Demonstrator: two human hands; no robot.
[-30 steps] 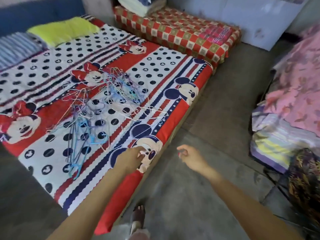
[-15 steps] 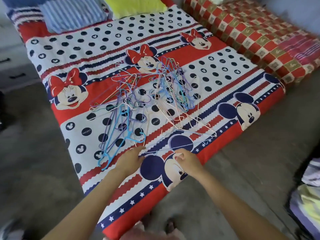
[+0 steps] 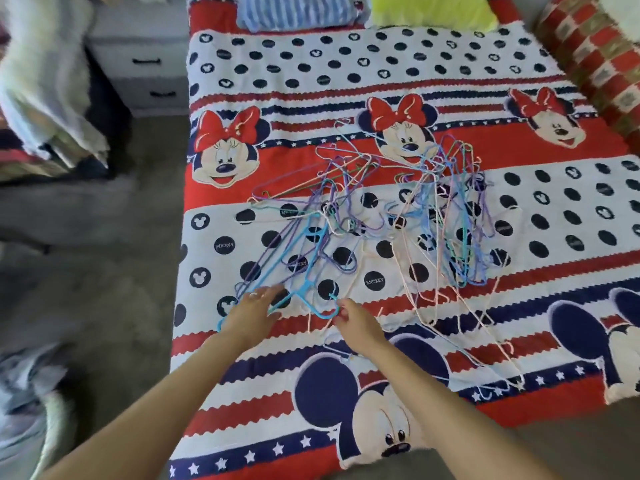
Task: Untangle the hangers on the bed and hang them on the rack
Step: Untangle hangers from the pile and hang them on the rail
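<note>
A tangle of thin wire and plastic hangers (image 3: 391, 216), in pink, purple, blue and white, lies in the middle of the bed (image 3: 467, 67) on its cartoon-mouse sheet. A light blue plastic hanger (image 3: 306, 268) sticks out of the pile's near left side. My left hand (image 3: 252, 311) reaches over that near left end with fingers stretched out, touching the purple and blue wires. My right hand (image 3: 358, 325) has curled fingers pinching the light blue hanger's curved end. No rack is in view.
A blue striped pillow (image 3: 298, 10) and a yellow-green pillow (image 3: 433, 8) lie at the head of the bed. A white drawer unit (image 3: 149, 74) and hanging clothes (image 3: 41, 81) stand at the left. A red checked mattress (image 3: 595, 64) borders the right.
The view swung left and closer over the bed. Both hands moved forward from the bed's near edge to the near end of the hanger pile.
</note>
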